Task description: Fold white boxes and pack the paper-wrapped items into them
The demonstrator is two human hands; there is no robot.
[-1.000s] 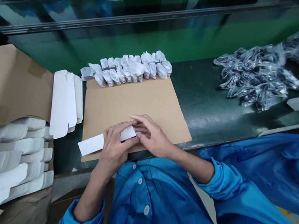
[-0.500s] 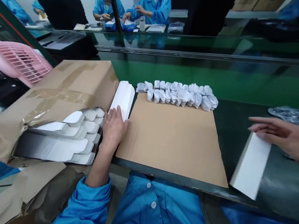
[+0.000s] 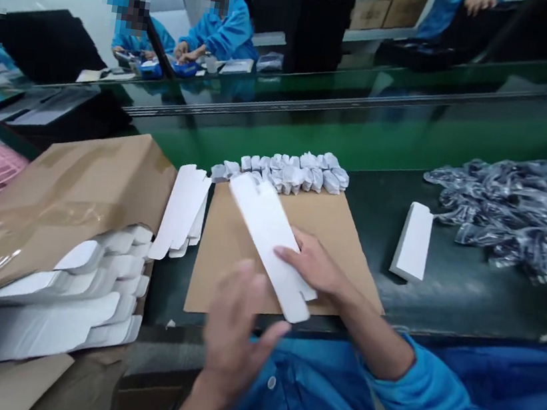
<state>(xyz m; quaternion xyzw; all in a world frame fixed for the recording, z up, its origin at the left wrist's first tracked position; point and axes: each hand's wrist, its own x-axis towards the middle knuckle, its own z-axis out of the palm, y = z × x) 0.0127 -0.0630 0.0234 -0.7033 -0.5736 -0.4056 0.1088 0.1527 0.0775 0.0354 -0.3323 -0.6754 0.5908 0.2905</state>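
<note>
Over the brown cardboard sheet [image 3: 219, 258], my right hand [image 3: 316, 264] grips a flat, unfolded white carton [image 3: 265, 231], which lies slantwise with its end flaps showing. My left hand [image 3: 236, 334] is blurred and close to the carton's lower end, its fingers spread and nothing in them. More flat white cartons [image 3: 182, 210] lie in a small pile left of the sheet. To the right, a folded white box [image 3: 412, 243] lies on the dark bench. Several small white wrapped bundles [image 3: 290, 173] sit in rows along the sheet's far edge.
At the left, a large taped cardboard box [image 3: 89, 187] is torn open, with stacked flat cartons [image 3: 84, 301] inside. Plastic-bagged dark items [image 3: 519, 210] are heaped at the right. Co-workers [image 3: 227, 24] in blue sit beyond the green-sided bench [image 3: 387, 146].
My right hand has let go of the white box at the right and now holds a flat carton at the centre. My left hand has come off the carton pile toward me.
</note>
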